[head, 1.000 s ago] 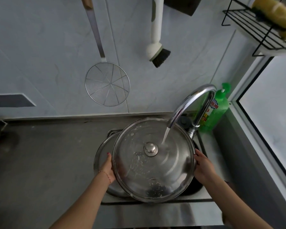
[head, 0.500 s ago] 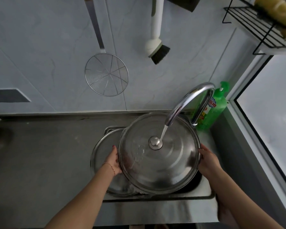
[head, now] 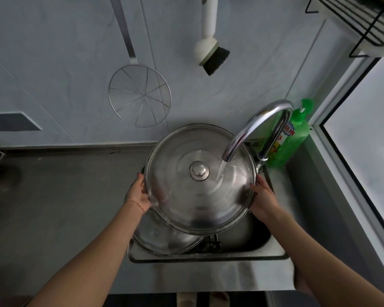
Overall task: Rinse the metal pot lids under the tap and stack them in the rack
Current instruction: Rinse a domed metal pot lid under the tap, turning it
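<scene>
A large round metal pot lid (head: 186, 202) with a knob in its centre is held over the sink (head: 208, 257). My left hand (head: 139, 193) grips its left rim and my right hand (head: 263, 200) grips its right rim. The curved chrome tap (head: 257, 127) runs, and the water lands on the lid just right of the knob. A second metal lid (head: 162, 238) lies lower in the sink, half hidden under the held one.
A green soap bottle (head: 295, 138) stands behind the tap. A wire skimmer (head: 140, 95) and a white dish brush (head: 211, 52) hang on the wall. A black wire shelf (head: 350, 23) is at top right. Grey steel counter (head: 53, 196) stretches left of the sink.
The held lid has been raised and shifted back towards the wall. The water stream now falls right of the knob instead of on it.
</scene>
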